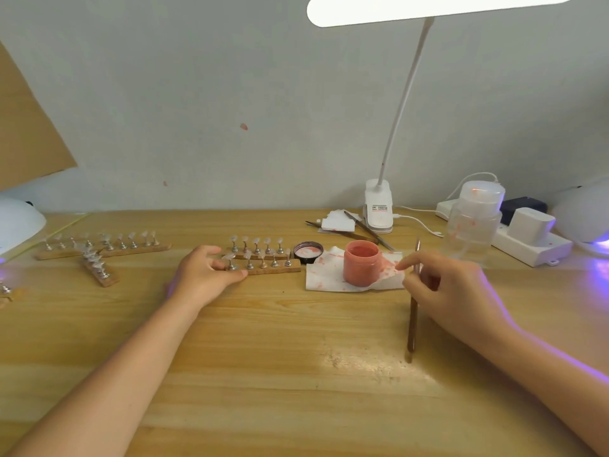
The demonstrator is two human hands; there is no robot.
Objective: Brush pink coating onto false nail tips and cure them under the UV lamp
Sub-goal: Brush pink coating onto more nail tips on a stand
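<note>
My left hand [204, 273] grips the left end of a wooden strip [273, 270] that carries several clear false nail tips on metal stands. A second strip of tips [260, 250] lies just behind it. My right hand [448, 285] holds a brown brush [412, 319] upright, its handle end resting on the table. An open jar of pink coating [362, 267] stands on a stained white tissue [323, 275] between my hands. Its black lid [308, 252] lies beside it. One white UV lamp [16, 222] sits at the far left, another UV lamp [583, 212] at the far right, glowing violet.
More strips of nail tips [102, 247] lie at the left. A clip desk lamp [379, 206], tweezers [369, 230], white pads [337, 222], a clear pump bottle [474, 222] and a power strip [527, 239] stand along the back right. Cardboard [26, 127] leans at the left wall.
</note>
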